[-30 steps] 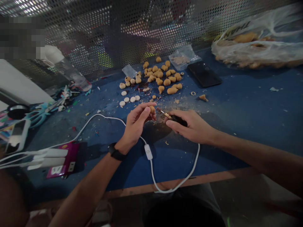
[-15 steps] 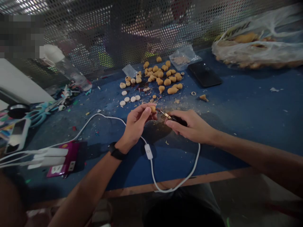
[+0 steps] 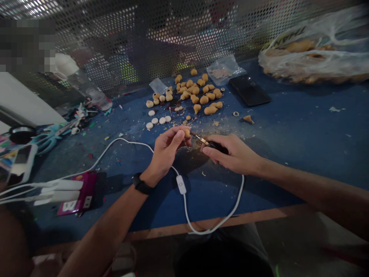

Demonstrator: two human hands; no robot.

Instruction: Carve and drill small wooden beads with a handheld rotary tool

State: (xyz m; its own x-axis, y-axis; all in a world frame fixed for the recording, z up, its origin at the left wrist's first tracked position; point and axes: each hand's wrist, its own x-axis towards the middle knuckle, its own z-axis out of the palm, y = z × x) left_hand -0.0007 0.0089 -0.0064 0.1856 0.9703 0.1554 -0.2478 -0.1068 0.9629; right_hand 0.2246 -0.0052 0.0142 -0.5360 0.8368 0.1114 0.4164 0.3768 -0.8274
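Note:
Between thumb and fingers, my left hand [image 3: 170,148] pinches a small tan gourd [image 3: 186,133]. My right hand [image 3: 232,154] is wrapped around the black handle of a small corded rotary tool [image 3: 204,141] with a brass-coloured collar and a thin metal bit. The bit points left at the gourd, its tip very close; whether it touches cannot be made out. A white cord with an inline switch [image 3: 181,184] loops below both hands. Beyond them lies a pile of small tan gourds [image 3: 195,90], several cut open, beside several white discs [image 3: 155,120].
A black phone [image 3: 249,90] and a clear bag [image 3: 225,70] lie behind the right hand. At far right is a plastic bag of gourds [image 3: 314,63]. On the left are teal scissors [image 3: 47,141] and a magenta box [image 3: 86,194] with white plugs. A perforated metal panel [image 3: 161,38] stands behind.
Almost nothing differs. Both hands hold the same pose, with the gourd and the tool in nearly the same place; the view has shifted very slightly.

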